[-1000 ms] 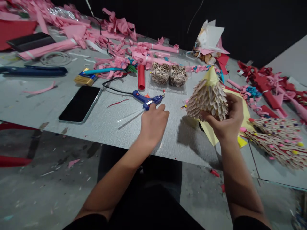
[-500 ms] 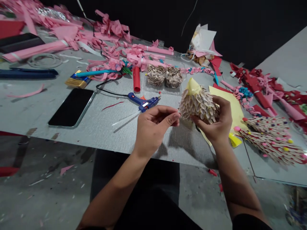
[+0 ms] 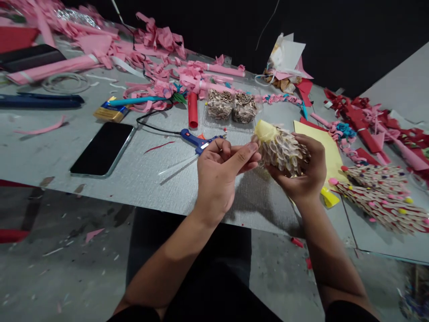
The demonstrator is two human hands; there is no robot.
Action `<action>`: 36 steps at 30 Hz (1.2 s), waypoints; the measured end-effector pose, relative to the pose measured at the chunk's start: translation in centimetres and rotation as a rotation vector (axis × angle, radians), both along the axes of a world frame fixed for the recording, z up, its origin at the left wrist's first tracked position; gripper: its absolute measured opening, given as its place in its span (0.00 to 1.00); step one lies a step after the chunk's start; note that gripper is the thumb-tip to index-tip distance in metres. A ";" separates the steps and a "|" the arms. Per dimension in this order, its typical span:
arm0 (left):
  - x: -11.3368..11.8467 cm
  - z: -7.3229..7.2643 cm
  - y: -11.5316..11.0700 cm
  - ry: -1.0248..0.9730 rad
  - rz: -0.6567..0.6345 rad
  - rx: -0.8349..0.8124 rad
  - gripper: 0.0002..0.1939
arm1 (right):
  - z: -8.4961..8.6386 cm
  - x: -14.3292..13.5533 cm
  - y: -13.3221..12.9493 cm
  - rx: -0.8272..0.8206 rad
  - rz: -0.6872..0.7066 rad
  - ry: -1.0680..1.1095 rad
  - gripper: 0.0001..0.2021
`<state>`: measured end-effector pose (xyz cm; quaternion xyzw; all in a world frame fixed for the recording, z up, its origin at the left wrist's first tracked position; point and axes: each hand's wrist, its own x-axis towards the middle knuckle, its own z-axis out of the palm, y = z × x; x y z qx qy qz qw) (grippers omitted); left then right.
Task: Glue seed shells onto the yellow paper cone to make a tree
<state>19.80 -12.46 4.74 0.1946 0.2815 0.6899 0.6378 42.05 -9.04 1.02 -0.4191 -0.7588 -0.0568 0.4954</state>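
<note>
My right hand (image 3: pixel 306 172) is wrapped round a yellow paper cone (image 3: pixel 266 130) covered in overlapping pale, shell-like scales. The cone tilts with its bare yellow tip to the left. My left hand (image 3: pixel 224 174) pinches thumb and forefinger together at the cone's left side, close to the yellow tip; whatever is between the fingers is too small to make out. Behind my left hand lies a blue glue gun (image 3: pixel 196 139) with a clear glue stick (image 3: pixel 177 166) in its back. Beyond the cone, a clear plastic tray holds heaps of pale shell pieces (image 3: pixel 219 105).
A phone (image 3: pixel 102 150) and a blue-and-gold box (image 3: pixel 112 110) are on the left. A red paper roll (image 3: pixel 192 110) stands near the tray. Two decorated scale-covered cones (image 3: pixel 382 199) and yellow paper (image 3: pixel 318 143) lie right. Pink paper scraps (image 3: pixel 157 71) cover the back.
My left hand has moved right and up to the cone, near its yellow tip. The cone has tipped further left in my right hand.
</note>
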 end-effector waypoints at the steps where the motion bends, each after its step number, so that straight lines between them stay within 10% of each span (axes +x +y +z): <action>1: 0.1 0.0 0.0 0.000 0.006 -0.001 0.34 | 0.0 0.0 0.0 0.000 0.002 -0.004 0.43; 36: 0.1 -1.6 -0.3 0.150 0.109 0.079 0.35 | 0.5 1.1 0.4 -0.022 -0.132 0.044 0.41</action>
